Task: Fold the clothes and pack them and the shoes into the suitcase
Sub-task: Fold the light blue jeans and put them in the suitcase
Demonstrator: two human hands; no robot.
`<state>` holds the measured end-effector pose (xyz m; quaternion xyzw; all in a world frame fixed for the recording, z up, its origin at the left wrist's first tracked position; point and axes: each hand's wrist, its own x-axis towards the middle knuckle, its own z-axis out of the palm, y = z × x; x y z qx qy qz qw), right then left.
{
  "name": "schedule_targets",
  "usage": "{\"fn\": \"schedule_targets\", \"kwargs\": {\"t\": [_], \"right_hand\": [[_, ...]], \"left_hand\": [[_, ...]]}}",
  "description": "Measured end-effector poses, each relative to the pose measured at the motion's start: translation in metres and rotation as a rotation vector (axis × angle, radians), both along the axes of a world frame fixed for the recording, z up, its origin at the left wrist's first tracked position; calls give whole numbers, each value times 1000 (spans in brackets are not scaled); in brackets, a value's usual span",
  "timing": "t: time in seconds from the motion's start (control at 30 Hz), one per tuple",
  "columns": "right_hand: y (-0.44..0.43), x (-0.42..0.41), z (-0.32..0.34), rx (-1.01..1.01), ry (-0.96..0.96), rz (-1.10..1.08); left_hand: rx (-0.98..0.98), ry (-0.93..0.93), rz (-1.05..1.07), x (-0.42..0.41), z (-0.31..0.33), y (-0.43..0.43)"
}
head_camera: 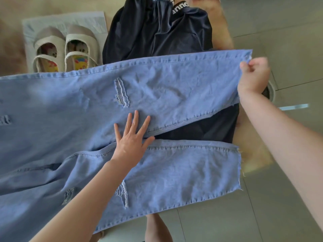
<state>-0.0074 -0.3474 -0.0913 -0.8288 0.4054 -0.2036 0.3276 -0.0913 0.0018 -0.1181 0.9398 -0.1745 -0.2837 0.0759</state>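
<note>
We see a pale wooden table [225, 37] above grey floor tiles [288, 32], with a white sheet [70, 20] far left.

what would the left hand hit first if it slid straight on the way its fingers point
The left hand meets only more jeans, passing right of the rip; past their far seam, likely the black garment.

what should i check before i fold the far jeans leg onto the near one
1. Right hand pinches the far leg at its hem: ok.
2. Left hand pressing the jeans flat: ok.
3. Near leg lying smooth: ok.
4. Dark garment clear of the jeans: not ok, it lies underneath.
5. Shoes clear of the fold: cannot tell, heels hidden by denim.
6. Suitcase ready: cannot tell, not in view.
</note>
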Motion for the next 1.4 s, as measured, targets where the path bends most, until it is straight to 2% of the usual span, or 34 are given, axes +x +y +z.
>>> {"fn": "schedule_targets", "kwargs": {"t": [0.2,0.3,0.4,0.47,0.53,0.57,0.63,0.73,0.8,0.93,1.07,1.17,1.27,1.4], "right_hand": [[-8,-4,-29,14,394,78],[22,-50,-33,-87,272,314],[59,-116,-33,-182,152,599],[82,-160,-33,-176,180,762],[100,-197,-38,-198,278,904],[105,-210,-42,-190,313,912],[106,-218,-50,-183,325,796],[98,-196,-42,-158,241,598],[87,-179,-33,-136,192,569],[63,-154,-18,-107,284,673],[49,-130,-14,-364,322,853],[55,-130,-19,-304,377,897],[45,-144,-20,-69,420,706],[27,-174,-19,-174,551,681]], "left_hand": [[75,44,-38,7,-11,-11],[125,39,-60,7,-13,-12],[-22,-56,-1,-1,-11,-12],[-119,-199,-26,-13,-8,-5],[-115,-259,-49,-30,-9,8],[-96,-254,-45,-40,-9,17],[-71,-269,-49,-57,-10,37],[-19,-356,-58,-69,-5,66],[-41,-383,-29,-71,1,77],[-83,-266,-41,-76,-1,83],[-13,-147,-84,-88,-11,78],[78,-249,-37,-83,-10,79],[31,-382,5,-75,-5,88],[-111,-528,-15,-80,-9,109]]}}
